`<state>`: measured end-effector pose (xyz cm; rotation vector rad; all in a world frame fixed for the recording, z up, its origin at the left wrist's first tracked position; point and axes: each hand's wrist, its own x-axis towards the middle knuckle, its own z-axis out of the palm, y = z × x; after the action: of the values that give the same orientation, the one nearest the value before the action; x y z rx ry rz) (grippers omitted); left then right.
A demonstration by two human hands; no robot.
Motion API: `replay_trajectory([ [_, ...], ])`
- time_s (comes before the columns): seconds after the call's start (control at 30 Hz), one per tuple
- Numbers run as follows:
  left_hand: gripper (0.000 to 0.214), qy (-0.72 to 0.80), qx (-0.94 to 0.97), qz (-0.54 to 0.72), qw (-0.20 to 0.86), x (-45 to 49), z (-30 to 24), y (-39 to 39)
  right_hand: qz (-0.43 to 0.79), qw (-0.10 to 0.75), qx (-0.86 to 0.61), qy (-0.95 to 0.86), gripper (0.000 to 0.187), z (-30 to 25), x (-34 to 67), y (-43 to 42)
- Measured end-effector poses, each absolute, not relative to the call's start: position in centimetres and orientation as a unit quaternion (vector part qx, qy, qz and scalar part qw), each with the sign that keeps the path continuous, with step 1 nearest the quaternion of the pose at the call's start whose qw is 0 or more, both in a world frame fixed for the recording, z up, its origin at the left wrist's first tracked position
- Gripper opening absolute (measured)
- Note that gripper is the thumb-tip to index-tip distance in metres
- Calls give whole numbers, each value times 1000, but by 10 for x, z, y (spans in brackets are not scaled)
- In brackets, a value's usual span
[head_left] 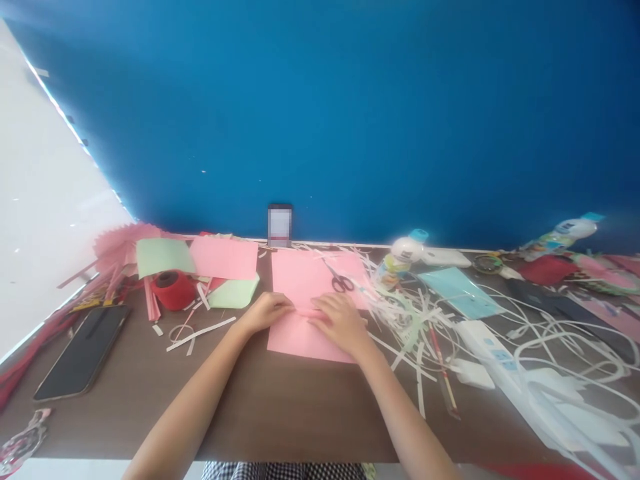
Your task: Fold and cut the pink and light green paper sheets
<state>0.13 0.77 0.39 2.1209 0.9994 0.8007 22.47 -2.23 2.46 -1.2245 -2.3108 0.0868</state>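
A pink sheet of paper point(306, 339) lies near the table's middle, with a narrow folded or rolled band across it between my hands. My left hand point(267, 312) has its fingers curled together, pinching the left end of that band. From the right, my right hand point(343, 323) grips the band's other end, its thumb below and its fingers above. What lies under the fingertips is hidden. Just behind, more pink paper point(295, 277) reaches toward the wall, and a pair of scissors point(342, 283) with dark handles rests on it.
Left are a dark phone point(83, 353), a red thread spool point(173, 289) and green paper point(166, 257). White paper strips point(410, 320) pile up at right beside a bottle point(400, 257), a paintbrush point(441, 367) and a power strip point(500, 373) with cables. A small phone point(280, 225) leans on the blue wall.
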Motion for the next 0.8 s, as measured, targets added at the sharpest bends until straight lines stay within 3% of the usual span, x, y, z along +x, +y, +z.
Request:
replay_trajectory([
  [0.13, 25, 389, 788, 318, 357, 1, 4, 5, 142, 203, -474, -845, 25, 34, 213, -18],
  [0.4, 32, 430, 711, 304, 466, -11, 2, 10, 279, 224, -515, -779, 25, 24, 217, -16],
  [0.8, 29, 432, 750, 279, 415, -14, 3, 10, 217, 179, -547, -788, 25, 26, 222, -20],
])
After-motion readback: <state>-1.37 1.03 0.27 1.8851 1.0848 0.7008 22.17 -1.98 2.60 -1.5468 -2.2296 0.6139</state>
